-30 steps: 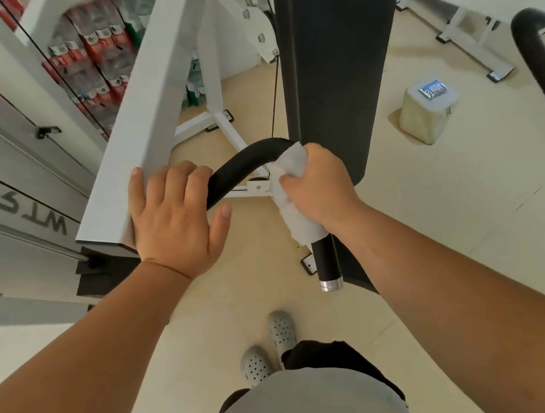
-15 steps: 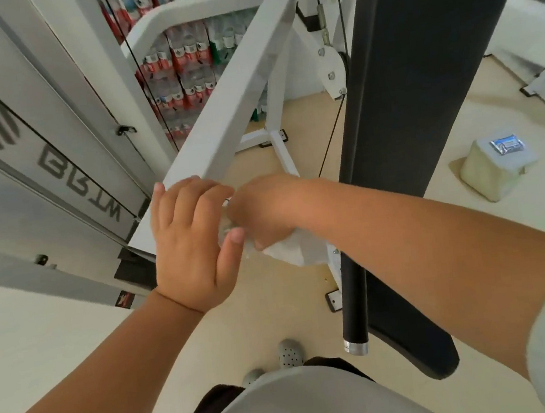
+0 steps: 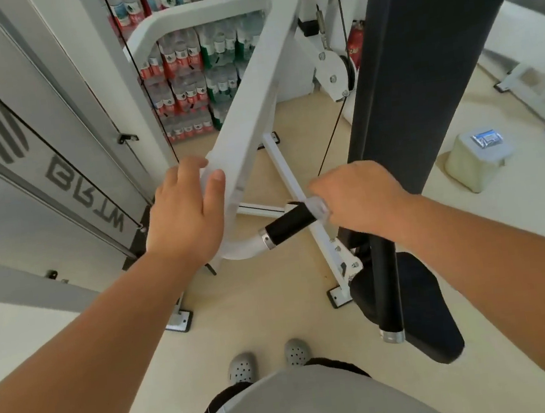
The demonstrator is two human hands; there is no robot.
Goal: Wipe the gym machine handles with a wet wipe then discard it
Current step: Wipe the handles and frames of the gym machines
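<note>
Right hand [image 3: 358, 200] curls round the wet wipe [image 3: 319, 208], pressing it onto one end of the short black handle [image 3: 287, 226]. Left hand [image 3: 182, 213] rests flat-fingered on the white frame [image 3: 253, 106]. Only a sliver of wipe shows (the rest sits under the palm), so a bunched wipe may skip patches of the grip or slip out.

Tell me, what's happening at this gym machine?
A person is mid-cleaning. Their right hand wraps a wet wipe round the end of a short black handle grip, while the left hand rests flat on the slanted white frame bar. A second black handle hangs to the right, with no hand on it. The wipe is not yet discarded.
</note>
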